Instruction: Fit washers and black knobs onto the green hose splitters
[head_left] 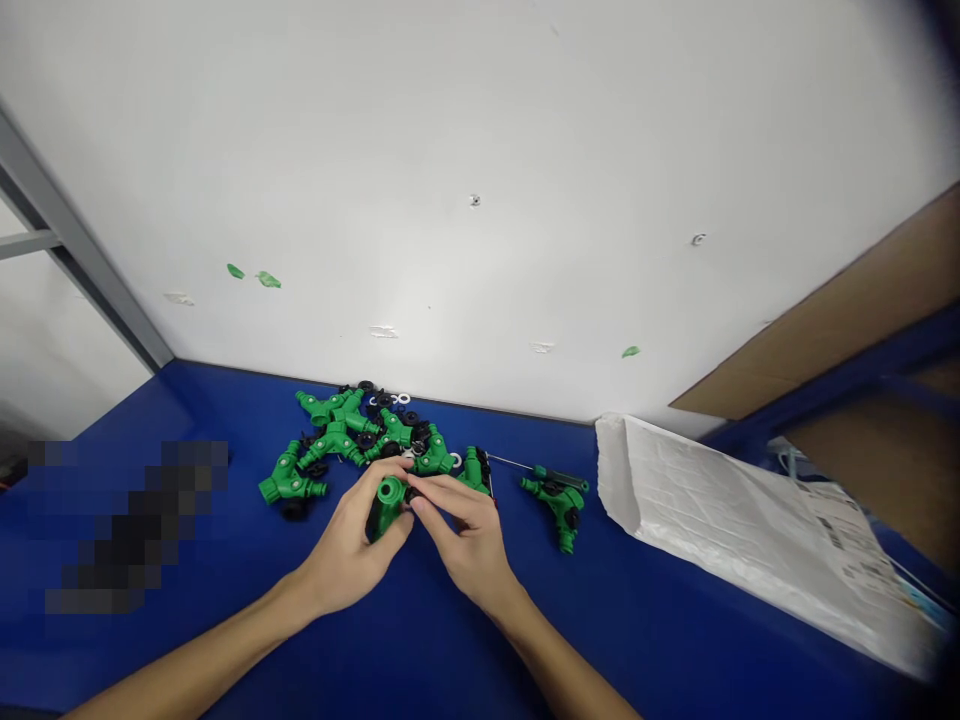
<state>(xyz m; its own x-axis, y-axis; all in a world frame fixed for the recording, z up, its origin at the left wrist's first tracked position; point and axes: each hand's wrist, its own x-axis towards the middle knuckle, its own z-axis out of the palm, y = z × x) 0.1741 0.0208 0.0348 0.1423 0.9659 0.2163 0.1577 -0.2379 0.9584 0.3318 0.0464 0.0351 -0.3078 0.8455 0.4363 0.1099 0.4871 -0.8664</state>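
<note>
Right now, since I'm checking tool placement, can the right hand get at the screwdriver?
Probably yes: the screwdriver lies nearby, handle exposed, but the right hand is busy at a green fitting.

Fitting [389, 508] in left hand [349, 548] — before the pile [336, 440]

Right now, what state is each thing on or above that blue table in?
Held green fitting: round end facing camera
Left grip: closed around that fitting
Right grip: close against it; hold unclear
Heaped green fittings: loosely jumbled
White rings: loose
Screwdriver: lying flat
Lone green fitting: lying beside screwdriver
White bag: lying, creased
Dark pixelated patch: cannot tell
</note>
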